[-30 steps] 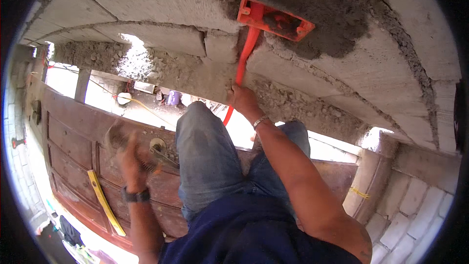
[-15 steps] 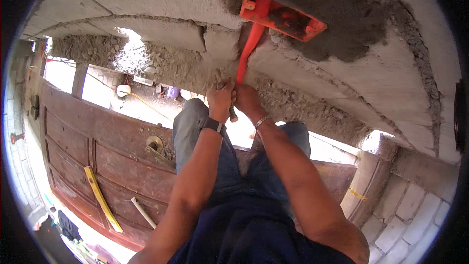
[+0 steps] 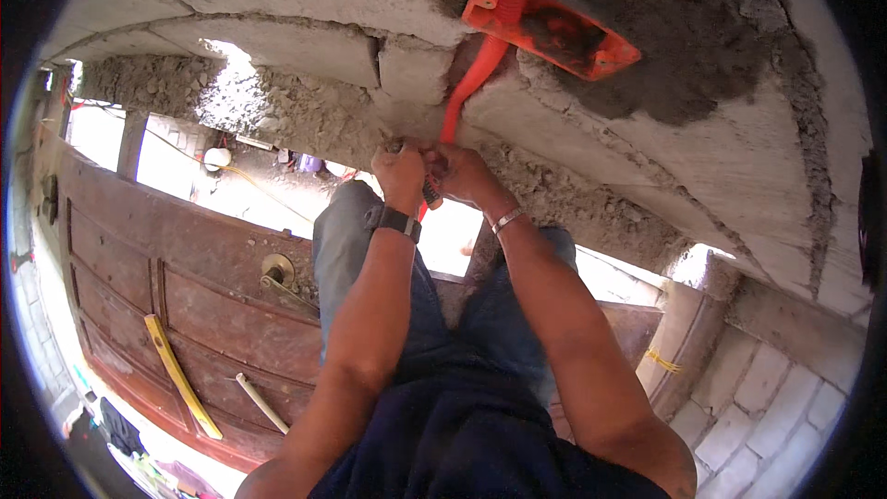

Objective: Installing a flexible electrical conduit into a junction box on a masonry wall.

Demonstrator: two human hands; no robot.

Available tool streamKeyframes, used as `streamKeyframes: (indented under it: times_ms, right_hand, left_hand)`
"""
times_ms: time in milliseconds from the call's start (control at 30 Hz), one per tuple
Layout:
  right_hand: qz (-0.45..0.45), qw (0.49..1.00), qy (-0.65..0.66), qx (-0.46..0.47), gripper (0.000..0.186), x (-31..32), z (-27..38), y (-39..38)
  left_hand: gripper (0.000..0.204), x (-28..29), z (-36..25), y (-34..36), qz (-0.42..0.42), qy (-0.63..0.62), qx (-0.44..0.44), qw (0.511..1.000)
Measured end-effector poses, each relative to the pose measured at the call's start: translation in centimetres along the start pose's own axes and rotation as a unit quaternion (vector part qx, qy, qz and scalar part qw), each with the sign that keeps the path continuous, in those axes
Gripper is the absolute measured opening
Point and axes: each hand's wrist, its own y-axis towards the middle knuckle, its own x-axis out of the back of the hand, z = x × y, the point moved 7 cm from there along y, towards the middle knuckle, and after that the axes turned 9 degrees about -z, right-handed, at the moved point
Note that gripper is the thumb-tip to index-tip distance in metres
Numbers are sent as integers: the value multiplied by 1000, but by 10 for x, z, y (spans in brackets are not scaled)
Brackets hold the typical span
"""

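Note:
A flexible orange conduit (image 3: pixel 473 81) runs down from an orange electrical box (image 3: pixel 554 28) set in the wall. My right hand (image 3: pixel 464 176) is closed around its lower part, at the wall's rough edge. Close against it, my left hand (image 3: pixel 399 176) is closed on a slim hand tool (image 3: pixel 431 192) with a dark, ridged handle; its exact kind is hidden by the fingers. Only a short piece of the handle shows between the two hands. A bit of orange also shows just below them.
Dark, fresh-looking mortar (image 3: pixel 684 65) surrounds the box. Under me lies a brown panelled door (image 3: pixel 222 268) with a brass handle (image 3: pixel 277 270), a yellow spirit level (image 3: pixel 182 379) and a pale stick-like piece (image 3: pixel 261 404) on it. Bright gaps open below the broken wall edge.
Both hands have shifted slightly left and stay together. The tool has turned, so less of its handle shows below the hands. The view has shifted a little.

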Motion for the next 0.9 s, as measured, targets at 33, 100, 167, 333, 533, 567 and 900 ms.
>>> streamKeyframes:
  times_ms: [33,100,167,333,533,567,900]
  right_hand:
    - [3,1000,3,1,38,0,4,3]
    - [60,997,-30,-37,20,2,4,5]
    - [90,992,39,-83,17,4,22,4]
    - [134,963,158,-174,11,3,26,0]
    - [72,950,228,-201,19,9,4,-3]
    - [43,960,200,-190,19,11,7,-4]
    - [-103,982,-158,-7,33,22,47,-48]
  left_hand:
    - [11,5,-4,-1,-5,-33,-18,999]
    - [11,12,-8,-5,-12,-65,-37,997]
    - [11,21,-8,-6,-6,30,-54,998]
    - [10,15,13,-3,5,-117,15,993]
    - [12,7,24,5,-18,-135,-21,990]
    - [12,11,25,8,-33,-117,-30,992]
    - [11,7,24,5,-36,-30,-53,998]
